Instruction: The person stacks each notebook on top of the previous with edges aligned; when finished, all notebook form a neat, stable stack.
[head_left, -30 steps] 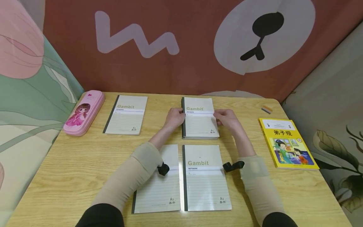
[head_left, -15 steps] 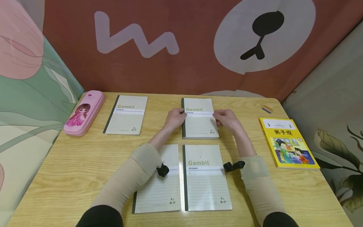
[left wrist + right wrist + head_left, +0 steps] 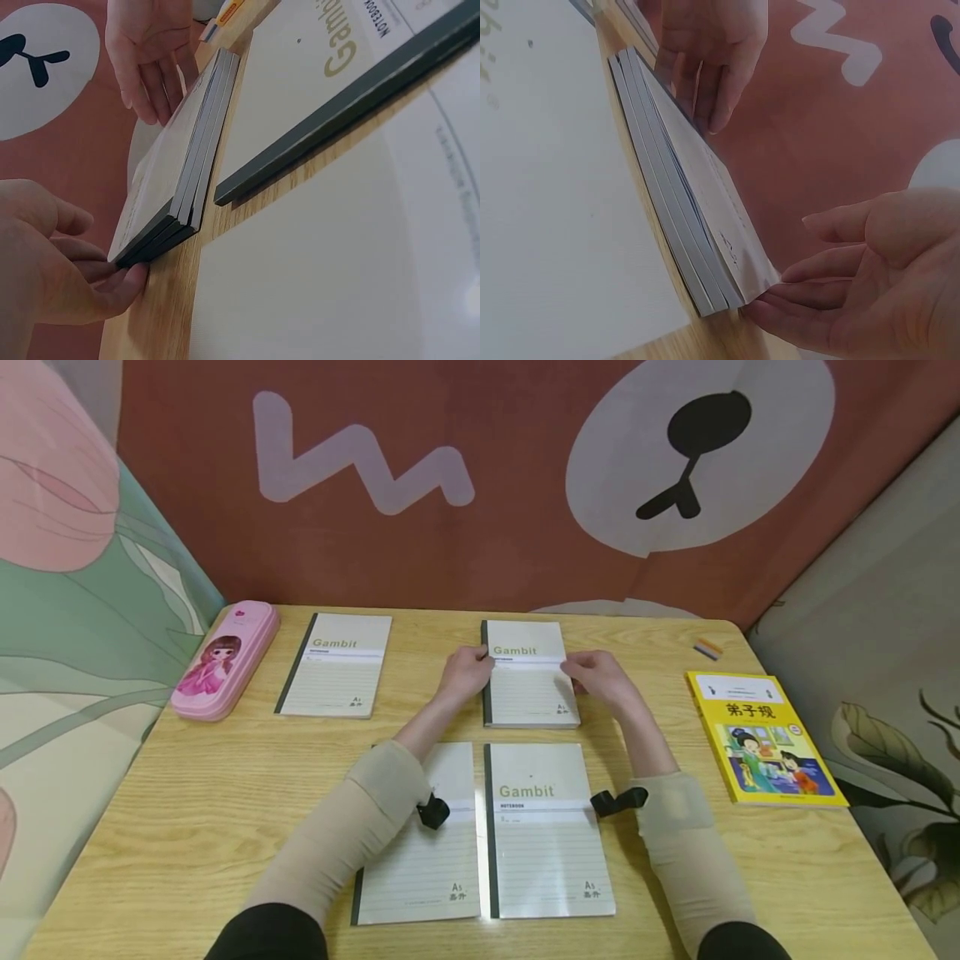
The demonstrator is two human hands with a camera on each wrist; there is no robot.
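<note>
A stack of Gambit notebooks (image 3: pixel 525 689) with dark spines lies at the back middle of the table. My left hand (image 3: pixel 467 672) touches the stack's spine side with its fingertips. In the left wrist view its thumb (image 3: pixel 71 217) stands off the cover while the fingers meet the spines. On the opposite side, my right hand (image 3: pixel 600 677) has its fingertips against the page edges, and its thumb (image 3: pixel 836 223) is raised in the right wrist view. Nearer to me lie two more notebooks side by side, the right one (image 3: pixel 551 852) in full view, the left one (image 3: pixel 427 877) partly under my left forearm.
Another notebook (image 3: pixel 333 668) lies at the back left, beside a pink pencil case (image 3: pixel 225 664). To the right are a yellow book (image 3: pixel 765 739) and a small striped object (image 3: pixel 707 649). A curtain with a printed bear (image 3: pixel 517 543) hangs behind the wooden table (image 3: pixel 187 827).
The top notebook has shifted slightly, and the stack's spine edges line up more evenly than a second ago. Both hands have stayed at the stack's sides.
</note>
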